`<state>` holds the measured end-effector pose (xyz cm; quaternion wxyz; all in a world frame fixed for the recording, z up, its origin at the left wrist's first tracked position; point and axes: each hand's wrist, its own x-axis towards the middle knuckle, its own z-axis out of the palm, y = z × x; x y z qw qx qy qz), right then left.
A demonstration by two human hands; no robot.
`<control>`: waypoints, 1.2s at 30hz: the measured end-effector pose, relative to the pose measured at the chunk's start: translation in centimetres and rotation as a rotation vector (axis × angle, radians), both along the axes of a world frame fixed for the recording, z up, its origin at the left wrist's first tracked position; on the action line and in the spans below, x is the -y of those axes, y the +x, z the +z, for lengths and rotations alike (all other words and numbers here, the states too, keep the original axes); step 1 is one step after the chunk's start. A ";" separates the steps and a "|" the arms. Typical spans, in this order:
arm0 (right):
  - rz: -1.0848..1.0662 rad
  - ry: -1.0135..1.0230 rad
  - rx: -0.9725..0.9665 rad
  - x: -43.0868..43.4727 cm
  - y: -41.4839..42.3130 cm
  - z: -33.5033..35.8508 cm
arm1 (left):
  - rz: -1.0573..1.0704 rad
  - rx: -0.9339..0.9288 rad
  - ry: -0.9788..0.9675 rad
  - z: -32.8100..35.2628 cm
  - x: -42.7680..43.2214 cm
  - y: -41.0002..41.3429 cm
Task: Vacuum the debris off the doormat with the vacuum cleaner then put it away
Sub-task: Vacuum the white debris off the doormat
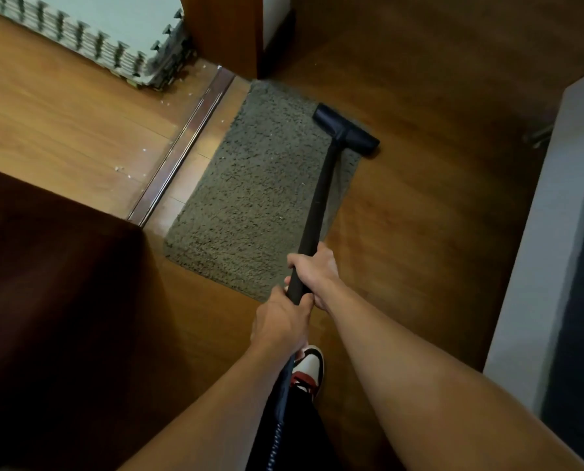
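Two-handed grip on the vacuum cleaner (317,198), nozzle (346,130) at the far right corner of the doormat (249,198)

Both arms reach forward. The right hand (314,271) is curled around the black tube further along, and the left hand (280,322) wraps it just behind, nearly touching. The nozzle sits well ahead of them, partly off the doormat edge onto the wooden floor (419,232). The doormat's shaggy, grey-brown, with a few white specks.
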<state>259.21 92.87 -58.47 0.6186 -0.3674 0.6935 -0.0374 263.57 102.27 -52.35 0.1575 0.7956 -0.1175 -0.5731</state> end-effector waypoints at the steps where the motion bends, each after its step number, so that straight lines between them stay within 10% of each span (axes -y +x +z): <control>1: 0.010 -0.006 -0.010 0.6 -0.1 -0.3 | 0.016 0.005 -0.003 -0.3 0.5 -0.1; 36: 0.027 0.069 0.013 -17.8 4.9 1.8 | -0.006 -0.077 0.055 1.6 -17.7 5.8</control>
